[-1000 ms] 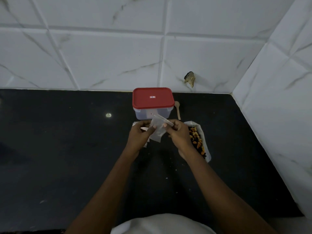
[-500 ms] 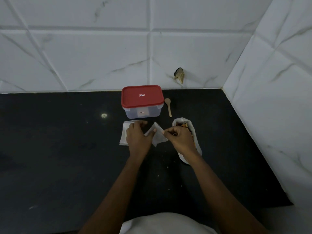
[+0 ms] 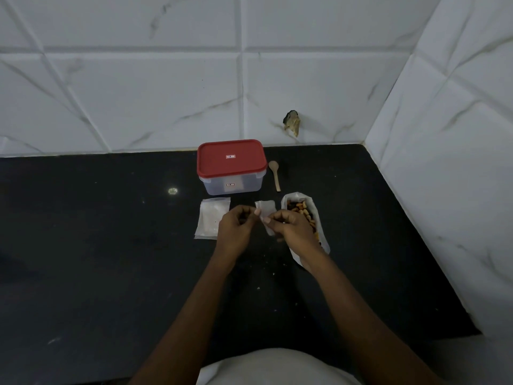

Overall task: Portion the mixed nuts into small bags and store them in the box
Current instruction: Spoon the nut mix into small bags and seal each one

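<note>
A small clear plastic bag is held upright above the black counter between both hands. My left hand pinches its left edge and my right hand pinches its right side. Just right of my right hand lies a large open bag of mixed nuts. A pile of empty small bags lies flat to the left of my left hand. Behind them stands a clear box with a red lid, lid on.
A small wooden spoon lies to the right of the box. White tiled walls close off the back and the right side of the black counter. Crumbs dot the counter near my forearms.
The small bag was turned from slanting to upright and drawn a little right, nearer the nut bag. My left hand came off the pile of empty bags.
</note>
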{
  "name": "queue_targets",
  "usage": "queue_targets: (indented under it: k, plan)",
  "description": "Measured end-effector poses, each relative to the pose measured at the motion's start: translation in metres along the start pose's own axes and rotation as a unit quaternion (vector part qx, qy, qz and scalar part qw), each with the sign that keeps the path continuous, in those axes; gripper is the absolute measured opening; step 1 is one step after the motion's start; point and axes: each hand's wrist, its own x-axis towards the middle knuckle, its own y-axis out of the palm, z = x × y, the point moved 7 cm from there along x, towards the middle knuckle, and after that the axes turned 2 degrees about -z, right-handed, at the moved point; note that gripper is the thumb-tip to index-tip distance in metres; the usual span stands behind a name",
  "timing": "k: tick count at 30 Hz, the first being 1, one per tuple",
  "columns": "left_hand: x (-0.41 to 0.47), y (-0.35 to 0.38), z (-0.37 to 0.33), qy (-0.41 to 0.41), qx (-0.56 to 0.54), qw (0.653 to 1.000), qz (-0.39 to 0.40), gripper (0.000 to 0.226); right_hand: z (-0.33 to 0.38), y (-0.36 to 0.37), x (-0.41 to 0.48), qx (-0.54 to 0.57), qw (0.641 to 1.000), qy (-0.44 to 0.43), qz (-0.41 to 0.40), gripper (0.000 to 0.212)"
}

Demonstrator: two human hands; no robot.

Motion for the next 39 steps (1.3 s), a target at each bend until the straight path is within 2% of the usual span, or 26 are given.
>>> queue_targets:
  k: [4,7,8,10,12,13,16,19,22,25,26,29,31,33,36,39]
  plan:
    - [-0.003,-0.003,0.003,-0.024,-0.017,0.999,0.022,0.016,-0.004,0.001,-0.001,0.034,0.998,0.040,0.021,0.010]
    - [-0.005,-0.006,0.006,-0.048,0.000,0.998,0.040,0.016,-0.007,-0.001,0.000,0.039,0.998,0.054,0.000,0.014]
    - [-0.004,-0.007,0.007,-0.047,0.023,0.998,0.047,0.015,-0.008,-0.003,0.000,0.015,0.999,0.046,-0.024,0.015]
    - [-0.002,-0.009,0.007,-0.035,0.082,0.994,0.055,0.010,-0.003,-0.010,0.001,-0.102,0.992,-0.008,-0.079,0.014]
    - [0.000,-0.010,0.007,-0.024,0.133,0.989,0.051,0.009,0.009,-0.011,-0.003,-0.220,0.966,-0.082,-0.103,0.007]
    - [0.000,-0.009,0.005,-0.020,0.148,0.988,0.047,0.010,0.013,-0.008,-0.004,-0.248,0.958,-0.110,-0.096,0.006]
    - [0.001,-0.007,0.000,-0.007,0.157,0.986,0.052,0.011,0.017,0.006,-0.008,-0.282,0.948,-0.144,-0.029,0.025]
    - [-0.001,-0.008,-0.008,0.018,0.226,0.970,0.083,0.011,0.019,0.005,-0.008,-0.317,0.932,-0.172,-0.037,0.017]
    - [-0.001,-0.012,-0.012,0.056,0.353,0.930,0.080,0.012,0.023,-0.002,-0.006,-0.323,0.925,-0.187,-0.071,0.016]
    - [0.000,-0.010,-0.015,0.106,0.357,0.925,0.072,0.016,0.023,0.002,-0.005,-0.319,0.932,-0.166,-0.052,0.009]
    - [0.001,-0.010,-0.013,0.119,0.339,0.930,0.082,0.025,0.020,0.002,-0.004,-0.308,0.938,-0.153,-0.051,0.009]
    - [0.001,-0.007,-0.002,0.125,0.316,0.928,0.151,0.089,0.014,-0.003,0.000,-0.255,0.957,-0.122,-0.068,0.015]
    - [-0.003,-0.001,0.004,0.120,0.326,0.919,0.186,0.110,0.015,-0.002,0.002,-0.221,0.967,-0.109,-0.067,0.016]
    - [-0.004,0.004,0.008,0.122,0.328,0.920,0.174,0.109,0.019,0.001,0.002,-0.207,0.970,-0.109,-0.063,0.012]
    - [-0.001,0.001,0.003,0.138,0.314,0.933,0.107,0.089,0.020,0.002,0.004,-0.185,0.975,-0.110,-0.055,0.008]
    - [0.000,-0.003,-0.002,0.165,0.323,0.928,0.086,0.076,0.015,0.002,0.007,-0.153,0.982,-0.100,-0.036,0.015]
